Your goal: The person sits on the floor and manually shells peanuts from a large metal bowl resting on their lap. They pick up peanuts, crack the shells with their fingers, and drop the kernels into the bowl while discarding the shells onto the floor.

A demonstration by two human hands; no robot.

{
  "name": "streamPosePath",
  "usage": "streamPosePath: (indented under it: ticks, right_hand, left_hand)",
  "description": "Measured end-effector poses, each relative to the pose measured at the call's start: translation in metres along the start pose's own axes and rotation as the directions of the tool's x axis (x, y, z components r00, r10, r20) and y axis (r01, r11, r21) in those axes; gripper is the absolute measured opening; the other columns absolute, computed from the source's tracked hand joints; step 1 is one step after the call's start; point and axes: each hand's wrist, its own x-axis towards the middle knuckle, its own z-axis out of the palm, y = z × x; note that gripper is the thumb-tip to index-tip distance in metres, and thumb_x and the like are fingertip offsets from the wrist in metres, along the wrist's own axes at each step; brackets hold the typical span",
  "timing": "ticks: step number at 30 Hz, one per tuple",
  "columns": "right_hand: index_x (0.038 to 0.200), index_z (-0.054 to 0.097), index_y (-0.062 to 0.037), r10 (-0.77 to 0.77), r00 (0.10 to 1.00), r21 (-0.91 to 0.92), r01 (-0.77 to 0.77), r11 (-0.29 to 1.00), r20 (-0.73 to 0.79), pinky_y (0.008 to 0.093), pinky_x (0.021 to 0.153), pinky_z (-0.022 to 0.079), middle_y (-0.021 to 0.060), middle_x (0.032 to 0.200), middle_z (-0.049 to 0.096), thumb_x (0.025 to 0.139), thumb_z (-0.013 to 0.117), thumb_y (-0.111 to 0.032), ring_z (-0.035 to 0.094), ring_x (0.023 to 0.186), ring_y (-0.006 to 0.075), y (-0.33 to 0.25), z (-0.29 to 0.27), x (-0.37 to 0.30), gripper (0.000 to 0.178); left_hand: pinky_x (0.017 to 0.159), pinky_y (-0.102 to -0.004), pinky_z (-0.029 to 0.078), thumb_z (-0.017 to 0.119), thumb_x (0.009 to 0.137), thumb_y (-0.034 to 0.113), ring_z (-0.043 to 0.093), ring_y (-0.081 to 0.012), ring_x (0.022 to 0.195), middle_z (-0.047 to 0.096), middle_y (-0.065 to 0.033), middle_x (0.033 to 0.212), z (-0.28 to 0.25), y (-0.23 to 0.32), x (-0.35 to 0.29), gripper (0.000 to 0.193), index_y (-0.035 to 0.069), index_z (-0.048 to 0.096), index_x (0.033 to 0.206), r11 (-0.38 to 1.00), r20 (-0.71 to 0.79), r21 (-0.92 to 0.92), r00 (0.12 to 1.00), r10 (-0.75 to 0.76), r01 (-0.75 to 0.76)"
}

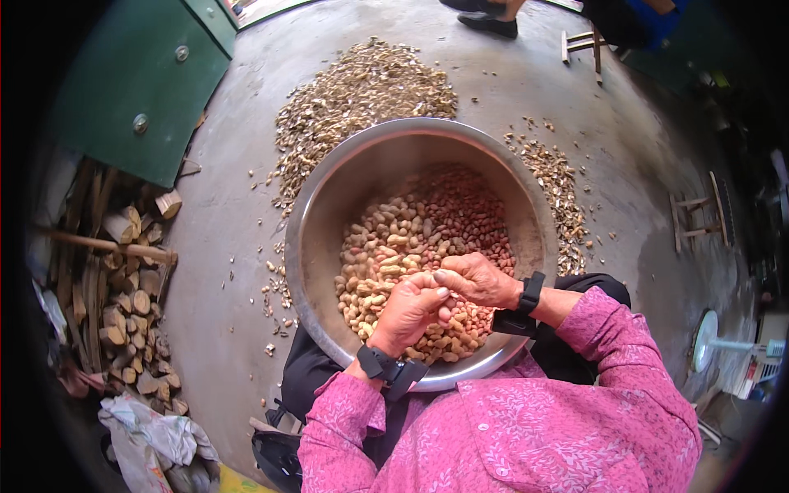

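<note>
And here we are, right over the big metal basin (316,177), with both hands meeting above its near half. The left hand (404,314) and the right hand (485,283) are curled nearly closed, thumbs and fingertips drawn together; whether a nut is pinched in there, the fingers hide it and I can't tell! Below them lie the peanuts in their shells (386,238), filling the left and near side of the basin, while the loose red kernels (472,218) spread along the right and far side. Out on the floor (222,246), just past the rim, there's a broad heap of empty shells (362,90). Looks to me like shelling, at the cracking or picking-out stage, with plenty of pods left. The next move, I'd judge, calls for thumbs parting the shell, kernels dropped rightward, husk kept out of the basin.
</note>
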Motion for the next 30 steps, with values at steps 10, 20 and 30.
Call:
streamPosePath:
  ticks: [10, 20, 30]
  right_hand:
    - [0.073, 0.050, 0.0004, -0.212, 0.973, -0.278, 0.179, 0.944, -0.094, 0.0367, 0.053, 0.040, 0.0159, 0.063, 0.050, 0.088, 0.045, -0.017, 0.052, 0.058, 0.0292, 0.001, 0.001, -0.003, 0.024]
    - [0.073, 0.051, -0.0021, -0.077, 0.989, 0.081, 0.087, 0.993, -0.124, 0.0270, 0.053, 0.038, 0.0018, 0.062, 0.048, 0.090, 0.043, -0.017, 0.044, 0.060, 0.0078, -0.002, -0.004, -0.001, 0.023]
    - [0.070, 0.050, -0.0019, -0.021, 0.999, 0.135, 0.027, 0.991, -0.044, 0.0269, 0.050, 0.035, -0.0020, 0.058, 0.044, 0.089, 0.043, -0.027, 0.039, 0.056, 0.0075, 0.001, -0.013, -0.009, 0.033]
  left_hand:
    - [0.050, -0.0234, 0.047, 0.054, 0.084, 0.011, 0.056, -0.0098, 0.058, 0.058, -0.0055, 0.075, 0.001, -0.008, 0.001, 0.008, 0.006, 0.055, 0.090, 0.988, 0.017, -0.151, 0.999, 0.037, -0.034]
    - [0.057, -0.0249, 0.048, 0.054, 0.084, 0.012, 0.056, -0.0107, 0.061, 0.060, -0.0072, 0.079, -0.004, -0.006, 0.003, 0.011, 0.007, 0.053, 0.094, 0.974, 0.016, -0.209, 0.996, 0.089, -0.084]
    - [0.054, -0.0252, 0.047, 0.056, 0.083, 0.010, 0.055, -0.0113, 0.061, 0.059, -0.0069, 0.078, -0.004, -0.014, -0.008, 0.008, 0.008, 0.055, 0.090, 0.984, -0.061, -0.080, 0.986, 0.157, -0.162]
